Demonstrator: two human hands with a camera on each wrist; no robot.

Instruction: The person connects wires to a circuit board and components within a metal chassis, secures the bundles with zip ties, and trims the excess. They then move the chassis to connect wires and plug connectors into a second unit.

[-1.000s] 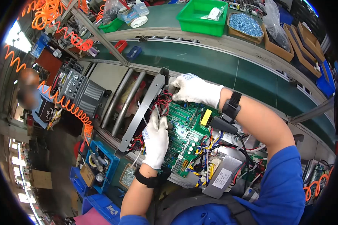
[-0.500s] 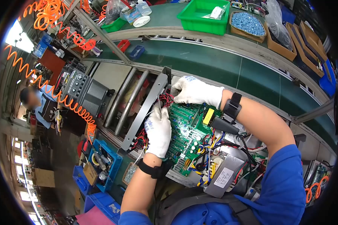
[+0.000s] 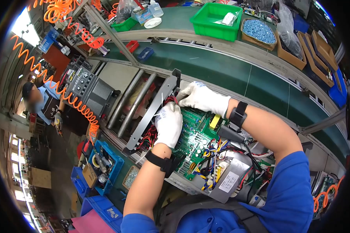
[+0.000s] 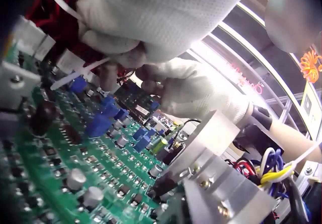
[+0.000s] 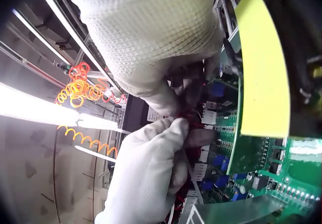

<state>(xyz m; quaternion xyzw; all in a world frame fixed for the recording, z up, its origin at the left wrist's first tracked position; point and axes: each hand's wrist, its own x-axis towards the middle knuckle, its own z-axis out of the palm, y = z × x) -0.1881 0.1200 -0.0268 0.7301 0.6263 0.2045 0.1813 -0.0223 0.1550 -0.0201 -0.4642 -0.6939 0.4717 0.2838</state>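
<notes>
My gloved left hand (image 3: 169,123) and gloved right hand (image 3: 206,99) meet over a bundle of red and black wires (image 3: 149,136), at the top left of a green circuit board (image 3: 192,136). The left fingertips pinch a white cable tie at the bundle; a white tie (image 4: 80,74) projects below that hand in the left wrist view. Curled right fingers grip the red wires beside the left fingertips, partly hidden by the glove. A grey metal panel (image 3: 153,110) stands along the board's left side. White connectors (image 5: 209,114) line the board's edge under the hands.
A labelled silver box (image 3: 230,181) and coloured wires (image 3: 208,159) sit near my body. Rollers (image 3: 138,105) and a grey-black machine (image 3: 91,91) lie left. A green bin (image 3: 216,23) stands on the shelf beyond the green conveyor (image 3: 229,75). Blue tool trays (image 3: 105,167) are lower left.
My left hand has moved up and slightly right, bringing its fingertips against the right hand's. The right hand stays at the wires. The head view has shifted slightly.
</notes>
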